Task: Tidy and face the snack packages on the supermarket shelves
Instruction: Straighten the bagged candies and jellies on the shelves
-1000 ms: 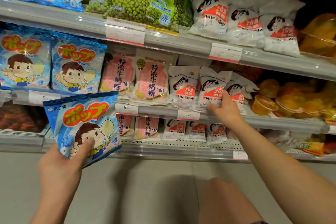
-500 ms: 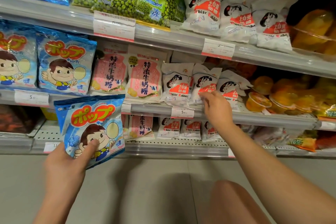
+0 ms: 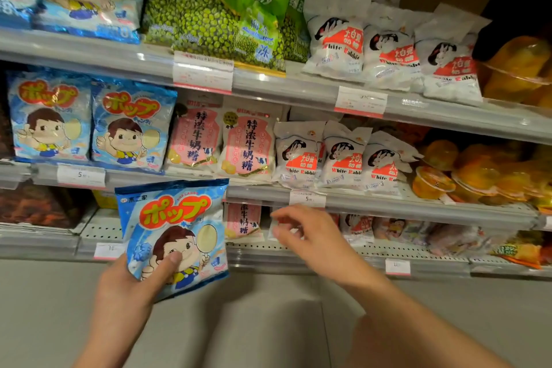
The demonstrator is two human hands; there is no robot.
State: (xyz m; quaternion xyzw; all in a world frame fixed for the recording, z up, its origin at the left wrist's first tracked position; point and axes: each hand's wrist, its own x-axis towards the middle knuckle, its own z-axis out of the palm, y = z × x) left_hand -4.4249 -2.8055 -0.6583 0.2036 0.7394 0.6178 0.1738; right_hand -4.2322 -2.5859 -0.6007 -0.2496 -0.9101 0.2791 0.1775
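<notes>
Just pulled right hand (image 3: 301,236) off the middle-shelf White Rabbit bags (image 3: 343,158), loosely open and empty, left hand (image 3: 125,287) gripping the blue Pop candy bag (image 3: 173,218), probably next to shelve

One blue candy bag (image 3: 173,236) sits in the left hand (image 3: 125,293). Just above the hand, two more blue candy bags (image 3: 89,122) stand side by side. To the right of those stand two pink milk candy bags (image 3: 221,140), then three white rabbit bags (image 3: 340,158). Higher up and far to the right of the hand are three more white rabbit bags (image 3: 391,51). There are two hands; the right hand (image 3: 301,233) holds nothing.
</notes>
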